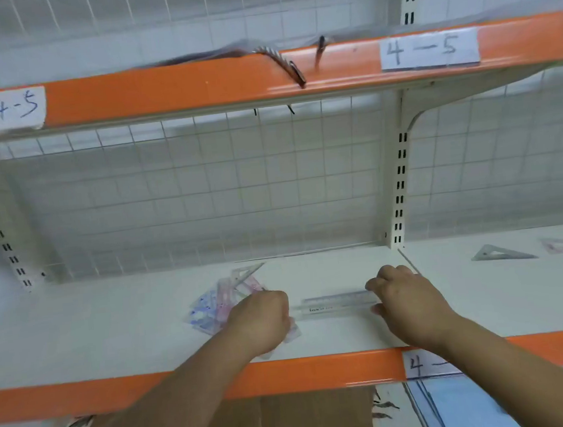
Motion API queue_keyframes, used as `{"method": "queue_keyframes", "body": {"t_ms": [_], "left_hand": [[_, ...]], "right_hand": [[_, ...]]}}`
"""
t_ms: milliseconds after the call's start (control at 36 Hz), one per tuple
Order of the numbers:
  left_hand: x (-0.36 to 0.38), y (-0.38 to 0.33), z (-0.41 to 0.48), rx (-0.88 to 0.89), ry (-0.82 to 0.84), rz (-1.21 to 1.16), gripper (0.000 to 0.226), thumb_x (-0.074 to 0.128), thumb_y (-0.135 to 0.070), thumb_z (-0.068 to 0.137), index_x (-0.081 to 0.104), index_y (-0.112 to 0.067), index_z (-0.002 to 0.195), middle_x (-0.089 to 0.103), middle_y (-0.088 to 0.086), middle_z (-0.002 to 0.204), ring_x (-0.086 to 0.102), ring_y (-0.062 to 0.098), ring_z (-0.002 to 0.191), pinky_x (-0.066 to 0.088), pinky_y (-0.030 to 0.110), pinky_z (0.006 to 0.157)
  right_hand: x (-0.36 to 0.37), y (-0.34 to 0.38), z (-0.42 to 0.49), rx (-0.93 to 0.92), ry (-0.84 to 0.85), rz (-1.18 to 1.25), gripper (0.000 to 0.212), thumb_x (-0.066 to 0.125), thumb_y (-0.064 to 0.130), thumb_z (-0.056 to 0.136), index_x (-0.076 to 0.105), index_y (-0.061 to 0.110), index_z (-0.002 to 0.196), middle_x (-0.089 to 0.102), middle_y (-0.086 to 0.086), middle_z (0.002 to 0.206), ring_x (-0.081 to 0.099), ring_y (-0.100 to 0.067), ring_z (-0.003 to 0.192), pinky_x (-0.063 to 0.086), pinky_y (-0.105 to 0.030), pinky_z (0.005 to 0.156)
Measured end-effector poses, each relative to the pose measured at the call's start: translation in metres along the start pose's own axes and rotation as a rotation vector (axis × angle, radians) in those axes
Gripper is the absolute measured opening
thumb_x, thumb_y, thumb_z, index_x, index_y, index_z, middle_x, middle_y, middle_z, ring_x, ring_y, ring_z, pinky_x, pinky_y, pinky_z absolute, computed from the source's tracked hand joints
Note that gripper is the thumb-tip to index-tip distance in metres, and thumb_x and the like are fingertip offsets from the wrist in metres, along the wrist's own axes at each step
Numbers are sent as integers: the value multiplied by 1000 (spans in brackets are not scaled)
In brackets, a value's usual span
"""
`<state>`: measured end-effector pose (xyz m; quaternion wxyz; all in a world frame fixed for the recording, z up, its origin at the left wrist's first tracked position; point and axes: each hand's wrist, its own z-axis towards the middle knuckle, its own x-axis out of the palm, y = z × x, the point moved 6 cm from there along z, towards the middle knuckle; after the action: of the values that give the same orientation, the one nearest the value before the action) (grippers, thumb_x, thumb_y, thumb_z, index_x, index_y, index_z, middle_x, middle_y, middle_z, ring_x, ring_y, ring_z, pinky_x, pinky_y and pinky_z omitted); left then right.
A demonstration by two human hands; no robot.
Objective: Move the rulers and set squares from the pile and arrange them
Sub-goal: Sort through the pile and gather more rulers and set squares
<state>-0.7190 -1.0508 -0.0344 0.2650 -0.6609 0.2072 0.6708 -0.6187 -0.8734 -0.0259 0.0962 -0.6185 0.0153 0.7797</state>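
Pile (220, 302): clear blue and pink rulers and set squares, heaped on the shelf (112, 333) at 10 o'clock from the left hand (262, 318), with a few pieces under it.
Ruler (333, 303): clear, lying flat from 9 to 3 between the hands, apart from the pile.
Left hand: knuckles up, fingers curled down onto the pile; I cannot tell whether they grip a piece.
Right hand (405, 301): fingers and thumb pinch the ruler's 3 o'clock end across its width.
Laid-out squares (500, 253): flat, well off at 3 o'clock.
Handling: I'd judge it light, stiff, thin and slick. It is hard to lift flat, so tip up a long edge and pinch by the edges.
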Motion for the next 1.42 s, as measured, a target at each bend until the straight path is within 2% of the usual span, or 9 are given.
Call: {"method": "queue_keyframes", "body": {"t_ms": [83, 194, 528, 639, 778, 944, 1167, 1333, 1417], "left_hand": [[0, -40, 6, -1, -26, -28, 20, 50, -31, 95, 60, -14, 97, 64, 3, 106, 59, 23, 101, 50, 33, 81], [2, -102, 11, 23, -39, -28, 22, 49, -33, 95, 60, -15, 101, 63, 2, 110, 56, 23, 105, 49, 33, 86], [17, -255, 18, 74, 16, -27, 25, 47, -32, 97, 61, -12, 102, 63, 4, 106, 58, 23, 99, 51, 34, 84], [17, -292, 27, 122, 27, -8, 24, 45, -30, 98, 60, -11, 102, 63, 4, 105, 57, 23, 97, 51, 35, 83], [21, -328, 46, 170, 46, 13, 24, 46, -31, 98, 60, -13, 104, 62, 4, 107, 57, 23, 98, 50, 35, 85], [29, -366, 85, 248, 49, 31, 26, 45, -33, 98, 59, -13, 106, 61, 4, 112, 55, 24, 104, 48, 34, 85], [38, -390, 136, 298, 88, 26, 26, 44, -35, 98, 58, -15, 109, 60, 4, 119, 54, 24, 111, 45, 32, 88], [39, -409, 164, 331, 106, 8, 27, 45, -34, 98, 61, -13, 106, 61, 2, 114, 56, 23, 106, 47, 30, 85], [41, -420, 172, 341, 113, -13, 27, 43, -32, 99, 60, -15, 111, 59, -1, 119, 54, 20, 112, 46, 29, 88]], "right_hand": [[-3, -39, -19, 6, 1, -11, 36, 46, 30, 97, 50, 20, 131, 49, -1, 124, 46, -23, 115, 41, -31, 88], [-6, -94, -47, 28, 4, -15, 34, 46, 31, 97, 52, 20, 128, 49, -1, 122, 46, -23, 114, 41, -31, 88], [-4, -230, -128, 109, 46, 1, 32, 47, 28, 94, 52, 21, 125, 49, 1, 120, 46, -22, 113, 43, -31, 89], [-2, -265, -146, 150, 56, 12, 33, 46, 33, 96, 52, 21, 126, 49, 1, 122, 45, -22, 116, 43, -31, 90], [2, -305, -159, 224, 61, 32, 32, 47, 31, 95, 52, 20, 125, 50, 0, 121, 45, -23, 115, 43, -34, 90], [9, -351, -156, 307, 60, 22, 32, 47, 26, 94, 52, 20, 125, 49, 0, 121, 46, -21, 116, 44, -30, 90], [20, -400, -132, 361, 45, 1, 36, 51, 25, 93, 54, 19, 128, 52, -1, 120, 47, -24, 118, 47, -33, 89], [29, -416, -110, 341, 58, -39, 36, 47, 28, 96, 49, 22, 132, 49, 0, 124, 45, -21, 117, 38, -27, 89], [33, -426, -102, 324, 66, -40, 35, 46, 24, 95, 50, 24, 130, 50, 2, 122, 46, -19, 114, 38, -26, 88]]}}
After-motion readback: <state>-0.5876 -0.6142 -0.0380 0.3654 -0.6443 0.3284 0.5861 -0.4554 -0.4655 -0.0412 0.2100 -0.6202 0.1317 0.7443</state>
